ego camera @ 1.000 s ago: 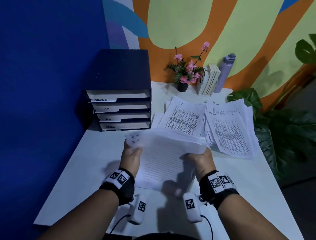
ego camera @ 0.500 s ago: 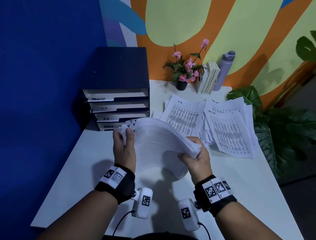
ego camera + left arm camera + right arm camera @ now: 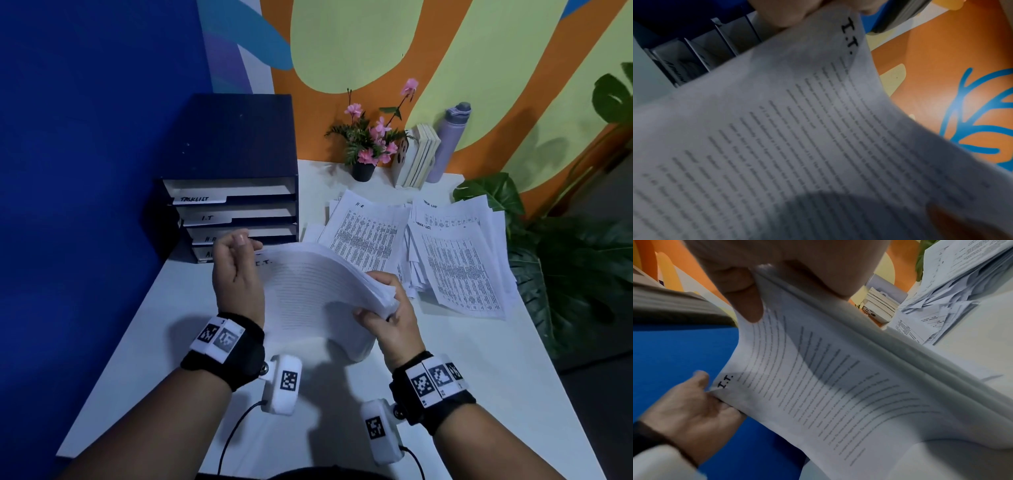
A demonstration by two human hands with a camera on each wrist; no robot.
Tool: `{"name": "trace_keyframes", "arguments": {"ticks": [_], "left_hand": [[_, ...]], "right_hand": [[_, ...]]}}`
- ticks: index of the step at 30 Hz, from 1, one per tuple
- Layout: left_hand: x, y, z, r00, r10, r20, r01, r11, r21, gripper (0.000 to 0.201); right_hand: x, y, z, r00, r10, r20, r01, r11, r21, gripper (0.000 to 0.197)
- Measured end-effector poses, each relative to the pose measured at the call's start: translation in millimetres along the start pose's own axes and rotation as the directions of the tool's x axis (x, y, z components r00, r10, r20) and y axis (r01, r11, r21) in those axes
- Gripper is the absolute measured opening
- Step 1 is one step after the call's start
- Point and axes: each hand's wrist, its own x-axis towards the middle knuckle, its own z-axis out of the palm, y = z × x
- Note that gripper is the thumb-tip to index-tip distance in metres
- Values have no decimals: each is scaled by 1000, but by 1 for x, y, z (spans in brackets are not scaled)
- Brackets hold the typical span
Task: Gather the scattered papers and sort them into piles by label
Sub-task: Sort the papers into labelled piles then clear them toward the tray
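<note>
A thick stack of printed papers (image 3: 318, 291) arches above the white desk between both hands. Its top sheet is headed "I.T." (image 3: 851, 37) (image 3: 725, 382). My left hand (image 3: 236, 270) pinches the far left corner of the top sheet (image 3: 719, 395). My right hand (image 3: 387, 308) grips the stack's right edge, thumb on top (image 3: 748, 308). A pile headed "H.R" (image 3: 366, 233) and a pile headed "Task list" (image 3: 459, 260) lie spread on the desk to the right. A dark blue tray sorter (image 3: 233, 192) with slots labelled Tasklist, I.T, H.R and one partly hidden stands behind my left hand.
A potted pink flower (image 3: 370, 144), several upright books (image 3: 418, 157) and a lilac bottle (image 3: 448, 140) line the desk's back edge. A leafy plant (image 3: 555, 260) stands off the desk's right side. A blue wall (image 3: 85, 171) borders the left.
The stack rose from lying nearly flat into a high arch. My left hand moved up and forward from the near left edge to the far left corner. My right hand shifted slightly right.
</note>
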Motion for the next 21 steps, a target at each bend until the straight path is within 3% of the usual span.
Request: {"name": "trace_keyframes", "arguments": {"ticks": [3,6,7,9,12,16,19,21], "left_hand": [[-2,-18,-15,982,-35,187,43,998,-37,64],[-6,-44,-30,913,-241,329,174,959,222,61],[-8,-49,-31,892,-315,323,207,922,327,55],[-11,-52,-29,865,-432,256,286,843,456,45],[-8,-52,-27,869,-419,263,305,872,382,31],[6,-48,-40,888,-402,223,307,880,363,31],[20,-60,-65,877,-463,125,382,832,401,26],[29,-70,-84,841,-538,60,471,782,409,25]], "right_hand": [[8,5,0,993,83,-89,-82,996,18,28],[16,10,-2,970,178,-165,-157,978,138,42],[18,10,-3,960,210,-184,-180,969,166,43],[22,3,-2,954,234,-189,-199,962,188,24],[33,-2,-1,950,254,-182,-215,953,212,29],[50,6,6,950,284,-127,-248,939,240,46],[53,25,28,943,332,14,-331,937,108,34],[56,43,48,934,353,49,-355,934,32,31]]}}
